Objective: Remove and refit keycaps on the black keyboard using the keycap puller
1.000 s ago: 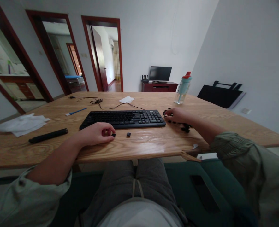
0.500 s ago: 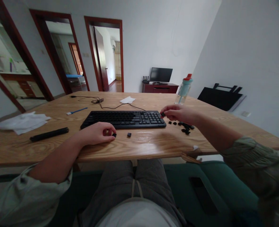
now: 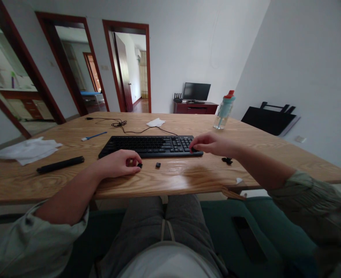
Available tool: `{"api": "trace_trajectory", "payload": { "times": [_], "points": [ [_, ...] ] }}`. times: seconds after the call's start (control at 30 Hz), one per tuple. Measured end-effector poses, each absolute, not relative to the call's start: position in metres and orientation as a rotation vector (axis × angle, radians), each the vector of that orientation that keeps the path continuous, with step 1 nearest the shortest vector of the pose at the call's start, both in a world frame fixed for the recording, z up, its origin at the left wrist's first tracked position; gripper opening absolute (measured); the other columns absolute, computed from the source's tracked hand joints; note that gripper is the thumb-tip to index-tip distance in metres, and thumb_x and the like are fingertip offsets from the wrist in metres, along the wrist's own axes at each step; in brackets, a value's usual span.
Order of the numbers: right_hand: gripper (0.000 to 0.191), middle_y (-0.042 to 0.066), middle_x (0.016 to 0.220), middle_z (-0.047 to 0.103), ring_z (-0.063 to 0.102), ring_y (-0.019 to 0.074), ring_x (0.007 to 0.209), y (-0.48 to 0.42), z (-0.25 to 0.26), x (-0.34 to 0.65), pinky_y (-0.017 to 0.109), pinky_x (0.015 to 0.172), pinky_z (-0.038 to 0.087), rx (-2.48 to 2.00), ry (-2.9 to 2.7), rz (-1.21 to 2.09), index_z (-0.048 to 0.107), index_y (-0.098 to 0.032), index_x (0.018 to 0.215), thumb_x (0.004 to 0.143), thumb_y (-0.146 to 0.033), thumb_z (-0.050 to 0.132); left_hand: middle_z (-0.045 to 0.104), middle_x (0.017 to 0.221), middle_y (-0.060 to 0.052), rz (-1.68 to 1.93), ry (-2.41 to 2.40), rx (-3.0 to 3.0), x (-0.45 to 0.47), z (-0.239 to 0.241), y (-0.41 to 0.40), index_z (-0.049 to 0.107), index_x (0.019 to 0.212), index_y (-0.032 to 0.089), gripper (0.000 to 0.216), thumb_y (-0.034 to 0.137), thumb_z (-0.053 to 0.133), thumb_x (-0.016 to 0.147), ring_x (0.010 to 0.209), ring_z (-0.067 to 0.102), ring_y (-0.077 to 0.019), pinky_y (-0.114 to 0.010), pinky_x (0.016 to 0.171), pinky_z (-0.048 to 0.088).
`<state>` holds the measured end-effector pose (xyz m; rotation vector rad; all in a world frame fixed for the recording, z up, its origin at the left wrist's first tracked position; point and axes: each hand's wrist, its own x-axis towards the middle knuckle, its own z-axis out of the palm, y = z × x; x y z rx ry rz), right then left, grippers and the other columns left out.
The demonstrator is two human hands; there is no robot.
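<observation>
A black keyboard (image 3: 147, 144) lies lengthwise across the wooden table. My left hand (image 3: 124, 163) rests in front of it with thumb and fingers pinched on a small black keycap (image 3: 139, 165). Just to the right, another keycap (image 3: 158, 165) sits alone on the wood. My right hand (image 3: 206, 143) is over the keyboard's right end, at the number pad, pinching a dark keycap (image 3: 193, 150). Part of a pile of loose keycaps (image 3: 227, 160) shows under my right wrist; the forearm hides the others.
A clear bottle (image 3: 223, 112) with a red cap stands behind my right hand. White tissues (image 3: 28, 150), a black rod-like object (image 3: 60, 164) and a blue brush (image 3: 94, 136) lie on the left. The keyboard's cable (image 3: 119, 123) and a tissue (image 3: 156, 122) are behind the keyboard.
My right hand has moved left and toward me, from the keyboard's right edge to over its number pad, with the keycap still pinched. My left hand has stayed in place.
</observation>
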<state>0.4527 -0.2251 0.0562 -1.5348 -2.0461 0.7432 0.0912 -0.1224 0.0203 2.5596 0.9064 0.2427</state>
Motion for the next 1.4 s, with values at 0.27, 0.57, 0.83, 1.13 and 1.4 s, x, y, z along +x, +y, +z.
{"api": "trace_trajectory", "payload": {
  "times": [0.27, 0.57, 0.83, 1.13, 1.4],
  "points": [
    [0.025, 0.009, 0.109, 0.067, 0.062, 0.0185, 0.094, -0.244, 0.015, 0.394, 0.03, 0.086, 0.047, -1.373, -2.505, 0.286, 0.071, -0.018, 0.1, 0.094, -0.018, 0.047, 0.066, 0.079, -0.002, 0.252, 0.895, 2.561, 0.091, 0.018, -0.122, 0.072, 0.098, 0.019, 0.04, 0.054, 0.063, 0.081, 0.071, 0.06, -0.0171, -0.026, 0.064, 0.046],
    [0.018, 0.009, 0.102, 0.065, 0.061, 0.0185, 0.083, -0.242, 0.008, 0.446, 0.028, 0.076, 0.045, -1.748, -2.37, 0.058, 0.071, -0.018, 0.095, 0.09, -0.021, 0.054, 0.067, 0.079, -0.002, 0.246, 0.908, 2.577, 0.091, 0.02, -0.123, 0.072, 0.098, 0.02, 0.039, 0.054, 0.063, 0.081, 0.072, 0.06, -0.0176, -0.026, 0.065, 0.046],
    [0.021, 0.009, 0.103, 0.071, 0.064, 0.0221, 0.086, -0.233, 0.013, 0.549, 0.031, 0.075, 0.046, -2.091, -2.107, -0.171, 0.073, -0.02, 0.098, 0.087, -0.027, 0.057, 0.066, 0.079, -0.002, 0.235, 0.89, 2.581, 0.091, 0.02, -0.122, 0.072, 0.099, 0.019, 0.038, 0.053, 0.062, 0.083, 0.072, 0.061, -0.0173, -0.026, 0.065, 0.046],
    [0.031, 0.01, 0.089, 0.076, 0.066, 0.0207, 0.074, -0.181, 0.022, 0.572, 0.03, 0.067, 0.045, -2.411, -1.831, 0.076, 0.078, -0.016, 0.098, 0.092, -0.039, 0.058, 0.066, 0.079, -0.002, 0.216, 0.887, 2.587, 0.09, 0.019, -0.121, 0.071, 0.1, 0.019, 0.04, 0.054, 0.062, 0.084, 0.073, 0.061, -0.0172, -0.026, 0.066, 0.047],
    [0.025, 0.009, 0.088, 0.076, 0.065, 0.0194, 0.074, -0.169, 0.022, 0.567, 0.027, 0.063, 0.042, -2.399, -1.877, -0.028, 0.077, -0.015, 0.097, 0.09, -0.032, 0.059, 0.065, 0.078, -0.002, 0.226, 0.883, 2.584, 0.091, 0.02, -0.122, 0.072, 0.099, 0.018, 0.039, 0.052, 0.062, 0.083, 0.072, 0.06, -0.0175, -0.026, 0.065, 0.046]
  ]
}}
